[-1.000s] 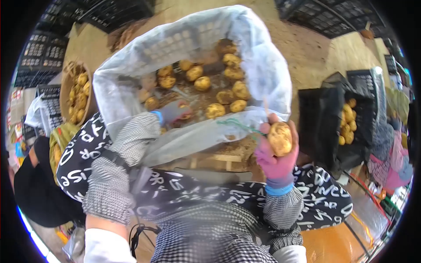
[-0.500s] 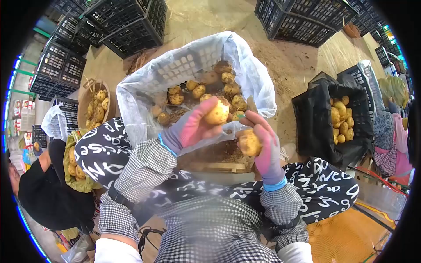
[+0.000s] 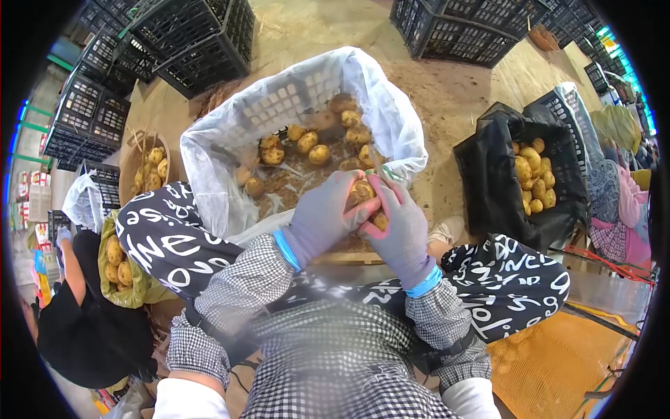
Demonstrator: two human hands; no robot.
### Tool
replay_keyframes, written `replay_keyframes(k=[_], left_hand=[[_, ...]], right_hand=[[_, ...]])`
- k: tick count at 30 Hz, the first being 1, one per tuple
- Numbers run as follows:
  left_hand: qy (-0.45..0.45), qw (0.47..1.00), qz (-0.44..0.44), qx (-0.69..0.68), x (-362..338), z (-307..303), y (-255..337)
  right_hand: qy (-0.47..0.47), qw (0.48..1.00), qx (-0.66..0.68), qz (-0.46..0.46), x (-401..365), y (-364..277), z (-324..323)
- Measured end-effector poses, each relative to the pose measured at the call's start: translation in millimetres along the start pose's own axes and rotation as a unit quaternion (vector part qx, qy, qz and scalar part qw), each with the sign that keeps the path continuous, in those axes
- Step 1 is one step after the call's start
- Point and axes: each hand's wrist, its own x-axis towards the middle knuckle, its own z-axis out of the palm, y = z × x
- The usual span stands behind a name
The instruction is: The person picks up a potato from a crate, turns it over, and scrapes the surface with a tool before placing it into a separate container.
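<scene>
My left hand (image 3: 324, 213), in a grey and pink glove, is closed on a potato (image 3: 361, 193) above the near edge of the lined crate. Pressed close beside it, my right hand (image 3: 399, 227) grips a second potato (image 3: 379, 221), mostly covered by fingers. A thin blade-like tool (image 3: 376, 158) sticks up from the right hand; its handle is hidden. The crate with white lining (image 3: 237, 143) holds several loose potatoes (image 3: 319, 155) and soil.
To the right stands a black-lined crate (image 3: 481, 181) of potatoes. At the left are a basket (image 3: 130, 171) and a yellow-green bag (image 3: 143, 290) with potatoes, beside a person in black (image 3: 91, 321). Stacked black crates (image 3: 202, 49) rise behind.
My hands have come together, the left moving right and the right moving left with their potatoes. The view has shifted slightly. The person at the left has raised a gloved hand.
</scene>
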Motion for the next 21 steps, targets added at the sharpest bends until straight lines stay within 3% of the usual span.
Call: replay_keyframes(k=[2, 5, 8, 9, 11, 14, 15, 17, 20, 21], left_hand=[[0.012, 1.000, -0.007, -0.003, -2.3, 1.2, -1.8], [-0.008, 0.980, -0.089, -0.180, -0.5, 3.0, -13.1], [-0.104, 0.962, -0.195, -0.164, 12.4, -7.9, -28.5], [-0.104, 0.950, -0.202, -0.212, 15.0, -10.4, -30.3], [-0.102, 0.920, -0.219, -0.309, 18.5, -14.2, -34.5], [-0.009, 0.957, -0.087, -0.275, 53.2, -16.5, -87.6], [-0.044, 0.974, -0.120, -0.186, 63.3, -28.0, -107.2], [-0.155, 0.966, -0.204, -0.010, 78.1, -47.6, -154.8], [-0.341, 0.874, -0.289, 0.191, 43.2, -9.3, -260.0], [-0.422, 0.820, -0.241, 0.302, 23.0, 10.8, -286.6]], right_hand=[[-0.015, 0.999, 0.038, 0.022, -0.4, -2.0, 2.1], [-0.035, 0.996, 0.071, 0.034, -3.3, 1.4, 7.4], [-0.062, 0.987, 0.138, 0.062, -4.4, 12.7, 13.0], [-0.068, 0.964, 0.242, 0.086, -3.3, 16.1, 15.5], [-0.076, 0.884, 0.441, 0.133, -2.1, 22.1, 20.2], [-0.123, 0.734, 0.627, 0.230, 1.7, 24.5, 13.3], [-0.170, 0.714, 0.641, 0.224, 1.0, 31.0, 11.5], [-0.125, 0.631, 0.716, 0.271, -1.7, 29.0, 16.3], [-0.083, 0.506, 0.802, 0.308, 5.8, 33.8, 24.2], [-0.068, 0.466, 0.824, 0.316, 7.5, 38.3, 25.0]])
